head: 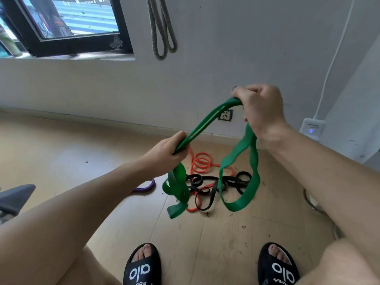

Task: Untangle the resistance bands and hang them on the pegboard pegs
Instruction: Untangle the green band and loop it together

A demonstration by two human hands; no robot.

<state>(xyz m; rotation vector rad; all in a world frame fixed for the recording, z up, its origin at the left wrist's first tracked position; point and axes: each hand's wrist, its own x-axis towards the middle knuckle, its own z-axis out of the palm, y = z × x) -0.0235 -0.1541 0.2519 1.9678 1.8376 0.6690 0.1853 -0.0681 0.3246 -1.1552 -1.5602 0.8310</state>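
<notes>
Above floor tangle: left hand (167, 150), right hand (260, 108) each grip green band (207, 124) tight.

Bright, even daylight comes from the window (67, 19) at upper left; shadows stay soft. The wide lens bends the edges, and the right hand (261, 110) smears slightly.

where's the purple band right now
In the head view, the purple band lies on the floor, partly hidden under the left forearm, left of the black and orange bands.
</notes>
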